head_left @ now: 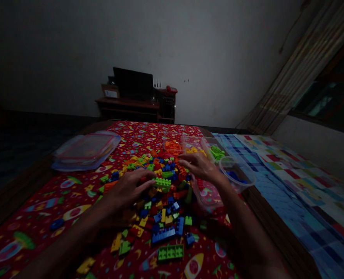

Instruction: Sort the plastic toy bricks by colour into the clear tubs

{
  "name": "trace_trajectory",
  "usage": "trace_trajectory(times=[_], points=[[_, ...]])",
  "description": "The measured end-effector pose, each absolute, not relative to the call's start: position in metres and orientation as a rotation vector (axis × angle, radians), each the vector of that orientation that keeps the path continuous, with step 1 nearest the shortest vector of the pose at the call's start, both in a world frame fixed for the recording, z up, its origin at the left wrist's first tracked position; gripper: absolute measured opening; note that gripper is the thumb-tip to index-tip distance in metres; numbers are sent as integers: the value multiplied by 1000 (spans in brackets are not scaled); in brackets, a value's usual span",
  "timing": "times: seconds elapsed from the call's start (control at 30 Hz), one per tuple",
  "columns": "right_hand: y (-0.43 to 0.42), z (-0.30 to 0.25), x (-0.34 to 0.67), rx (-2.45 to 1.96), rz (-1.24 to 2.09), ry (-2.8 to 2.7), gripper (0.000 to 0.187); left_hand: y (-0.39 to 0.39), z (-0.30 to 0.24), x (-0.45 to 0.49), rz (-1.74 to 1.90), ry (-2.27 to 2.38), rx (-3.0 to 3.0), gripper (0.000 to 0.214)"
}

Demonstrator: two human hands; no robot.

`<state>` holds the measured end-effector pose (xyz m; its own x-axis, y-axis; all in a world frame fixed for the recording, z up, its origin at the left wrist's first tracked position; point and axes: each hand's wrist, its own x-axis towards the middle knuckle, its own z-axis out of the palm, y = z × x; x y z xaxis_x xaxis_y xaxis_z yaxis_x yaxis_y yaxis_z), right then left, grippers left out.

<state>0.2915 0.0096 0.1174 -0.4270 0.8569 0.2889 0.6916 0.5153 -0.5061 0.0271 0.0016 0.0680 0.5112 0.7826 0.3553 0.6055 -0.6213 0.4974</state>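
Note:
A mixed heap of toy building bricks (163,205) covers the middle of the table. At its left side my left hand (131,186) has thumb and fingers closed at the end of a long light-green brick (162,183). My right hand (199,164) hovers over the heap's right side, fingers stretched and a little apart, near orange-red bricks (182,169); nothing shows in it. Beyond it stand clear plastic boxes with orange bricks (172,146), yellow bricks (195,151) and green bricks (217,152). A box of blue bricks (236,177) sits beside my right wrist.
A stack of plastic lids (86,149) lies on the left of the red patterned tablecloth (81,228). A clear box (208,193) with red bricks is partly behind my right forearm. A bed (276,174) adjoins the right side; a desk with a monitor (133,83) stands behind.

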Motion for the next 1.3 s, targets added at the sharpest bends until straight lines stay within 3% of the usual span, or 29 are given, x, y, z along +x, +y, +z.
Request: trace_trajectory(times=[0.3, 0.6, 0.83, 1.1, 1.3], points=[[-24, 106, 247, -1247, 295, -2553, 11, 0, 74, 26, 863, 1219, 2400, 33], [-6, 100, 268, -1623, 55, -2321, 34, 40, 44, -16, 697, 1176, 2641, 43], [12, 103, 308, -1615, 68, -2011, 26, 39, 43, -14, 562, 1145, 2657, 33], [68, 122, 390, -2127, -309, -1688, 34, 33, 52, -10, 530, 1234, 2495, 39], [95, 123, 415, -2446, -230, -1623, 35, 28, 66, -6, 687, 1322, 2453, 42]])
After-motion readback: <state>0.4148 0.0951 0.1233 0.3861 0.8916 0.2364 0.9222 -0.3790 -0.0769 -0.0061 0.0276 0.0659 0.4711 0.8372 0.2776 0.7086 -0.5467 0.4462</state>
